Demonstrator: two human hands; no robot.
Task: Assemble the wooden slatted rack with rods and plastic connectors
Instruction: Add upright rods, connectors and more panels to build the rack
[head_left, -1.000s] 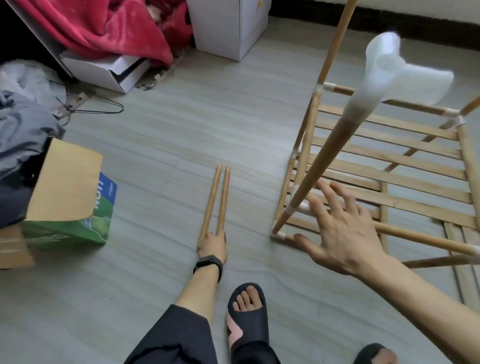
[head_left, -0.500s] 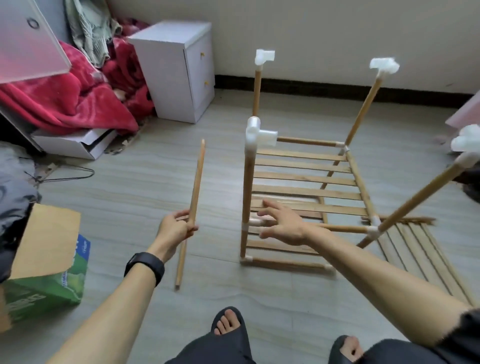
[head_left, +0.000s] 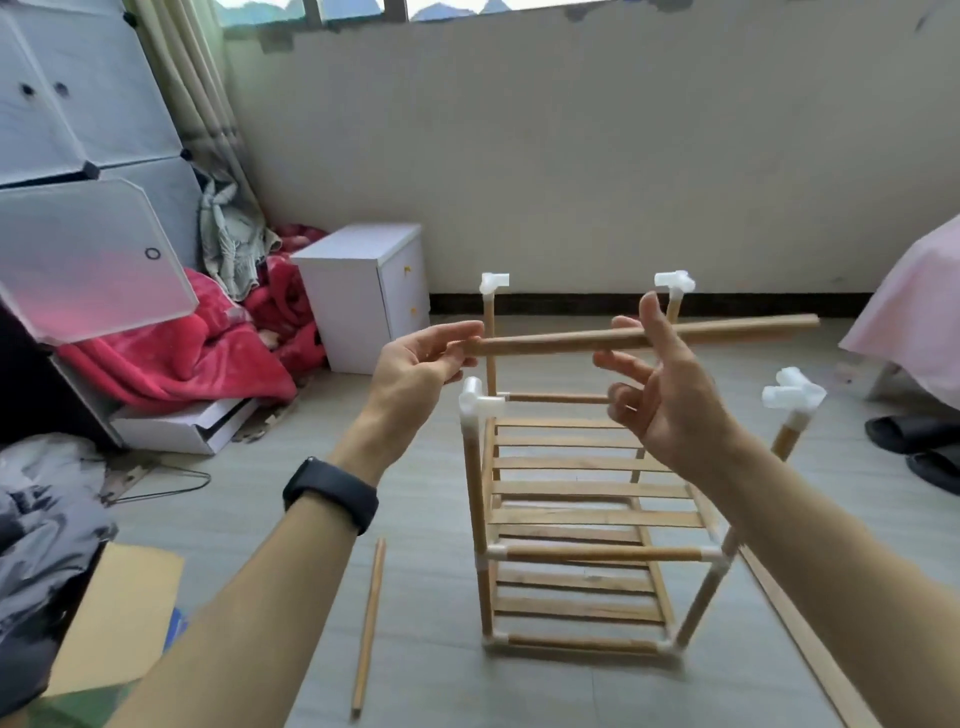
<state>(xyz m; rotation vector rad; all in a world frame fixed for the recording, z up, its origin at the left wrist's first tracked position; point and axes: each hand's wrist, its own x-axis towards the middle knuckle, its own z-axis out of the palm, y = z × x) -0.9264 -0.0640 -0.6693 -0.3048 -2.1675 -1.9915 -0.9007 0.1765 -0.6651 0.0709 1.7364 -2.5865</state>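
I swung rod from upright to level above rack; left grip pinched its end. Right grip quit rack, fingers spread about rod, unclosed. I judged seating into top connector next.

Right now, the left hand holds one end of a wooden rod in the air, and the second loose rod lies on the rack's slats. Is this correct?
No. The left hand does hold one end of the wooden rod in the air, but the head view shows the second loose rod on the floor left of the rack, not on its slats.
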